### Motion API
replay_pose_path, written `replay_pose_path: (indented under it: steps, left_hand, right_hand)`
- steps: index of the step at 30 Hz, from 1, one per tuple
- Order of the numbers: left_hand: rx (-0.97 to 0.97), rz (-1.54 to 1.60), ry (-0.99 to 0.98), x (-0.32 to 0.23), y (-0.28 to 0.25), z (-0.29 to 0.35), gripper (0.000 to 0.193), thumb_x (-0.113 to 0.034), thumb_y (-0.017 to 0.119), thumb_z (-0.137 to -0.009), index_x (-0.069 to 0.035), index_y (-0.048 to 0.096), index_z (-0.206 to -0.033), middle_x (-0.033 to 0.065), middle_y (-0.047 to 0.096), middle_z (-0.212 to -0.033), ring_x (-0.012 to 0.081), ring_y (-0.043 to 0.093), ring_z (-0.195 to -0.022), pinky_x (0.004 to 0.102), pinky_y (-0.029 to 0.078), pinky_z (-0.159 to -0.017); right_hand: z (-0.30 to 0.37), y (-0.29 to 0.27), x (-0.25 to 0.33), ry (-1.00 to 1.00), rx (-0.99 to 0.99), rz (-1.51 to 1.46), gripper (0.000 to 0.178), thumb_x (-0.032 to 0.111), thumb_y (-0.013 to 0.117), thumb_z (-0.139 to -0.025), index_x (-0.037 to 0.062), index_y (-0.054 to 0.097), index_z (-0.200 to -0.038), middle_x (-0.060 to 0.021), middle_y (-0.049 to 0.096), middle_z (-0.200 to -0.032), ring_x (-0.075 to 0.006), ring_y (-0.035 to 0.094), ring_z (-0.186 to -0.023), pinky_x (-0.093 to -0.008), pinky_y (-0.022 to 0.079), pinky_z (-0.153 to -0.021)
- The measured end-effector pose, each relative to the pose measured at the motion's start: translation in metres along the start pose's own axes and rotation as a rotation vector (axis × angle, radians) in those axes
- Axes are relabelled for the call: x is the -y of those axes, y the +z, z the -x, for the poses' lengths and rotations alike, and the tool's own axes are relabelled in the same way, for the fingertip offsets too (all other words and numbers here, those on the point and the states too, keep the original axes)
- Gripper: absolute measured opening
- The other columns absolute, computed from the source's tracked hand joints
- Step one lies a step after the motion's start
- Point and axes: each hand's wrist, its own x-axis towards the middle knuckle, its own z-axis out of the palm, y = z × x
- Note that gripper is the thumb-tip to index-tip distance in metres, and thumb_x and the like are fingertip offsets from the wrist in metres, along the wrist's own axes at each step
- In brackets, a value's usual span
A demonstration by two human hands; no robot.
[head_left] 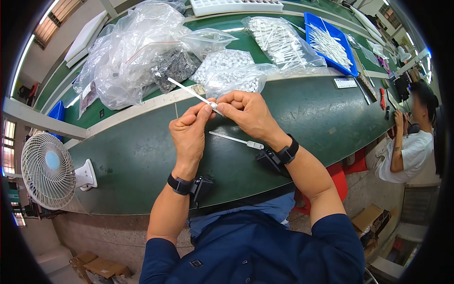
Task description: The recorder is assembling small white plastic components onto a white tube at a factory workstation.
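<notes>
Presently, left hand (188, 135) and right hand (253, 113) both pinch a stick (187, 89) above frame centre (tilted). Second stick (236, 140) lies at centre.

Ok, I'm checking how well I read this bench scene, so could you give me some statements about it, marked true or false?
1. The left hand and right hand both hold one slim white piece. True.
2. The white fan is on the person's right. False: the white fan is on the left.
3. Another white piece lies on the green table. True.
4. The tray of white sticks is red. False: the tray is blue.
5. Only the right wrist wears a black band. False: the left wrist has a black band too.
</notes>
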Motion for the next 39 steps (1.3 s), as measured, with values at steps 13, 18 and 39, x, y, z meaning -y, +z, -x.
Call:
replay_pose_path:
  steps: [13,18,39]
  left_hand:
    - [-0.010,-0.070,0.020,0.000,0.002,0.000,0.014,-0.002,0.068,-0.094,0.006,0.075,-0.104,0.0149,0.074,-0.110,0.0131,0.069,-0.084,0.0254,0.059,-0.077]
    - [-0.026,-0.097,0.044,-0.001,0.004,0.003,0.013,-0.002,0.068,-0.095,0.006,0.075,-0.102,0.0122,0.075,-0.108,0.0090,0.066,-0.081,0.0218,0.056,-0.075]
    - [0.039,-0.150,0.072,-0.003,0.002,0.002,0.011,-0.001,0.067,-0.095,0.006,0.076,-0.098,0.0122,0.075,-0.109,0.0088,0.064,-0.082,0.0213,0.054,-0.077]
  right_hand:
    - [-0.004,-0.003,-0.008,0.066,0.038,-0.089,0.023,0.017,0.071,-0.095,-0.0041,0.070,-0.104,-0.0010,0.072,-0.082,-0.0025,0.058,-0.076,-0.0188,0.046,-0.068]
    - [-0.003,-0.001,-0.007,0.089,0.037,-0.143,0.023,0.017,0.072,-0.094,-0.0038,0.070,-0.103,-0.0022,0.072,-0.082,-0.0042,0.061,-0.077,-0.0194,0.048,-0.070]
    - [0.003,0.001,0.008,0.062,0.012,-0.063,0.022,0.017,0.069,-0.096,-0.0043,0.070,-0.100,-0.0015,0.072,-0.081,-0.0027,0.059,-0.075,-0.0200,0.047,-0.069]
